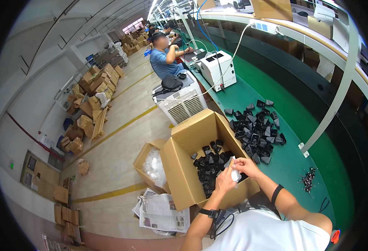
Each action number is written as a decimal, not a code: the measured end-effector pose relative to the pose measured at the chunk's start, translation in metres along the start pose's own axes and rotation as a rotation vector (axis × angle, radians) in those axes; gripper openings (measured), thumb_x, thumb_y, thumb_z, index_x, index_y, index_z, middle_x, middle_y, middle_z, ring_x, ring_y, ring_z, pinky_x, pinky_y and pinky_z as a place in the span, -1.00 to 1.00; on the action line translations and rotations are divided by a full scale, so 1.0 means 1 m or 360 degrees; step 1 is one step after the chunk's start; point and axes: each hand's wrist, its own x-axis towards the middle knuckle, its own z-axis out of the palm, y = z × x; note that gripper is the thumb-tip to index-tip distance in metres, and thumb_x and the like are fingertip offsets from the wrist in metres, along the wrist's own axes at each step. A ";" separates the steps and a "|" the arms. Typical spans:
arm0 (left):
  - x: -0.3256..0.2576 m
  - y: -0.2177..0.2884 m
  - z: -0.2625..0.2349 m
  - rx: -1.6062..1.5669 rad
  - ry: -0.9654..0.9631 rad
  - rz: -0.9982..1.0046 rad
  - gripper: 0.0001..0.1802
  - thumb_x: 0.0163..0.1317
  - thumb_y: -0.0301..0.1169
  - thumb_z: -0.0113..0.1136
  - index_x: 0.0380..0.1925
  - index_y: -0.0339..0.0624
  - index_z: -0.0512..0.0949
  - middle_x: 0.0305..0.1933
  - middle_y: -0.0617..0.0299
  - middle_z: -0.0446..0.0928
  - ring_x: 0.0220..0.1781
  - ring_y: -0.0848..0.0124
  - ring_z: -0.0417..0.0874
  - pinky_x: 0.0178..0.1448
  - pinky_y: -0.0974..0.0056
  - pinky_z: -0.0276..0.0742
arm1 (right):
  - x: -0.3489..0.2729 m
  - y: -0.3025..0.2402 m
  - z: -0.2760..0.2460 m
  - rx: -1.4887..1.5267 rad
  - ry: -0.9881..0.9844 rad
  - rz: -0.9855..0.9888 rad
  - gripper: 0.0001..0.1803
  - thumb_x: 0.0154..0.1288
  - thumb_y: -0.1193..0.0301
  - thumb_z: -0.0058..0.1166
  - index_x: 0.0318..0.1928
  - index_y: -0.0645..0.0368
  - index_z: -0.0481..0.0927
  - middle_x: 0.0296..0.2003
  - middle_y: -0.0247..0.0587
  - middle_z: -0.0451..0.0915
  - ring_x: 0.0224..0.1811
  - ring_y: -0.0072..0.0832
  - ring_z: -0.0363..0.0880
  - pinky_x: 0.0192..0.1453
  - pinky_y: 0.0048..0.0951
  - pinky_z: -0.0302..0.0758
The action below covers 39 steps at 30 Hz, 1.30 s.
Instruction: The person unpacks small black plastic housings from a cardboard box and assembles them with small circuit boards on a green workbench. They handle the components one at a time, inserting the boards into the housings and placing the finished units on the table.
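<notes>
My left hand (224, 180) and my right hand (247, 167) meet over the near right side of an open cardboard box (179, 175). Between them is a small piece of thin white wrapping (236, 175), crumpled and held by the fingers of both hands. Whether something lies inside it, I cannot tell. Below, the box holds many small black plastic housings (209, 167), heaped loosely. More black housings (255, 136) are piled on the green bench (290, 161) to the right of the box.
A smaller carton with clear plastic bags (153, 166) stands left of the box, near stacked newspapers (165, 213). Small dark parts (308, 180) lie on the bench's right. Beyond are a metal post (332, 108), a white machine (218, 71), an air cooler (182, 100) and a seated person (165, 60).
</notes>
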 end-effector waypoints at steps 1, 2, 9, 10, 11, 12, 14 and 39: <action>-0.001 -0.001 0.002 -0.0041 -0.0005 0.0008 0.04 -0.03 -0.39 0.33 0.50 0.09 0.07 -0.10 0.03 0.56 -0.13 0.00 0.65 -0.09 0.00 0.62 | -0.002 0.005 0.000 0.0133 -0.0020 0.0045 -0.78 0.28 0.34 0.31 -0.13 0.13 0.60 -0.34 -0.48 0.63 -0.37 -0.72 0.53 -0.29 -0.63 0.45; -0.003 -0.002 0.003 -0.0082 -0.0010 0.0017 0.04 -0.02 -0.38 0.34 0.51 0.11 0.05 -0.09 0.02 0.56 -0.12 -0.01 0.65 -0.08 -0.01 0.62 | -0.005 0.010 -0.001 0.0124 -0.0021 0.0053 -0.79 0.28 0.35 0.31 -0.14 0.12 0.60 -0.34 -0.48 0.62 -0.35 -0.72 0.53 -0.28 -0.62 0.45; -0.010 0.004 0.002 -0.0306 0.0023 0.0067 -0.10 -0.01 -0.37 0.34 0.41 0.09 0.21 0.00 0.00 0.59 -0.02 -0.05 0.65 0.00 -0.02 0.61 | -0.016 0.020 -0.007 0.0005 -0.0107 -0.0239 -0.90 0.31 0.41 0.24 -0.25 0.11 0.59 -0.34 -0.48 0.60 -0.29 -0.69 0.52 -0.16 -0.57 0.45; -0.008 0.005 0.003 -0.0295 0.0050 0.0033 -0.17 -0.01 -0.37 0.34 0.34 0.07 0.29 -0.02 0.02 0.59 -0.03 -0.05 0.65 0.00 -0.02 0.61 | -0.018 0.017 -0.003 0.0071 -0.0084 -0.0210 -0.91 0.32 0.42 0.23 -0.27 0.11 0.58 -0.35 -0.48 0.59 -0.28 -0.70 0.51 -0.15 -0.57 0.45; -0.007 0.006 0.003 -0.0283 0.0077 -0.0001 -0.25 -0.01 -0.37 0.34 0.28 0.04 0.36 -0.03 0.03 0.60 -0.04 -0.05 0.65 0.00 -0.02 0.60 | -0.020 0.016 0.001 0.0138 -0.0062 -0.0181 -0.91 0.32 0.43 0.22 -0.28 0.11 0.57 -0.35 -0.48 0.58 -0.28 -0.70 0.50 -0.15 -0.57 0.44; -0.005 0.006 0.003 -0.0234 0.0054 0.0008 -0.33 -0.01 -0.37 0.33 0.19 0.02 0.41 -0.05 0.04 0.60 -0.05 -0.04 0.65 0.00 -0.03 0.60 | -0.019 0.017 -0.002 0.0159 -0.0054 -0.0203 -0.91 0.32 0.44 0.21 -0.30 0.11 0.56 -0.36 -0.49 0.57 -0.29 -0.70 0.50 -0.15 -0.56 0.44; 0.000 0.001 0.004 -0.0134 0.0010 0.0025 -0.50 -0.01 -0.37 0.33 0.02 -0.03 0.51 -0.10 0.07 0.61 -0.07 -0.03 0.66 -0.01 -0.03 0.60 | -0.016 0.022 -0.008 0.0201 -0.0037 -0.0247 -0.90 0.33 0.46 0.19 -0.33 0.11 0.54 -0.38 -0.49 0.55 -0.29 -0.70 0.48 -0.16 -0.54 0.44; 0.024 0.026 0.000 0.0121 0.0138 -0.0138 -0.53 0.02 -0.35 0.32 -0.01 -0.12 0.49 -0.12 0.02 0.58 -0.12 -0.06 0.64 -0.08 -0.06 0.62 | -0.022 -0.002 0.003 0.0179 -0.0137 -0.0346 -0.76 0.04 0.58 0.25 -0.43 0.06 0.42 -0.51 -0.60 0.35 -0.46 -0.77 0.31 -0.37 -0.64 0.24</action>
